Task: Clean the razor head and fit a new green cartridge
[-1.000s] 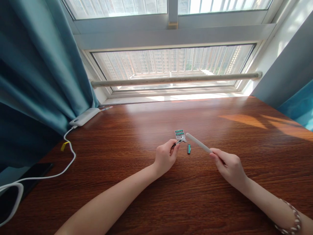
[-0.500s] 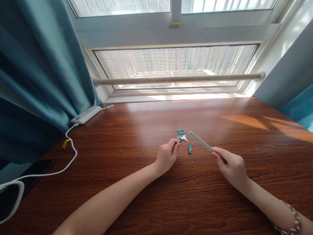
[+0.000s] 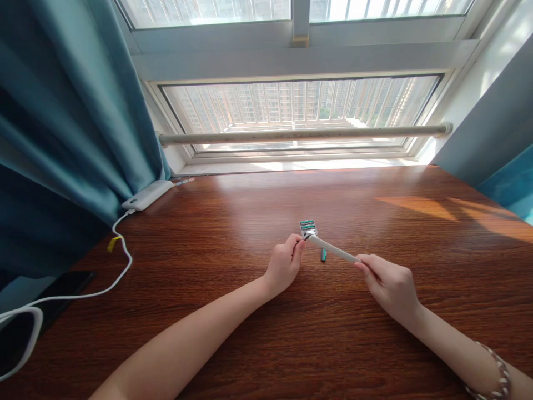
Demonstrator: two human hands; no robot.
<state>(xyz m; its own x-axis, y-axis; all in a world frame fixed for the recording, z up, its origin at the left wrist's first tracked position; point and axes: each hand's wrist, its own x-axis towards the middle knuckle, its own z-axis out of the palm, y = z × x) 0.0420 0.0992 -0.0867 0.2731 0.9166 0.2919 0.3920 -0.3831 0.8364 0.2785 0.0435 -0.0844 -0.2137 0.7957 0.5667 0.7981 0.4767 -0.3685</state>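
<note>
My left hand (image 3: 285, 263) is closed in a pinch on a dark and silvery razor handle (image 3: 306, 236), most of it hidden by the fingers. My right hand (image 3: 391, 284) grips one end of a slim white stick (image 3: 335, 251). Its rounded far tip overlaps the end of the razor handle; whether they touch I cannot tell. Just behind lies a clear pack with green-and-black razor cartridges (image 3: 308, 224), partly covered by the handle. One loose razor cartridge (image 3: 323, 255) rests on the table below the stick, its upper end hidden.
Both hands are over a brown wooden table (image 3: 233, 344). At the left are a white power bank (image 3: 147, 195), its white cable (image 3: 130, 258) and a dark flat device (image 3: 62, 289). A blue curtain (image 3: 79, 111) hangs there. The window (image 3: 300, 105) is at the back.
My right hand has moved slightly left, bringing the white stick's tip down and left onto the razor handle's end. The left hand stays almost still.
</note>
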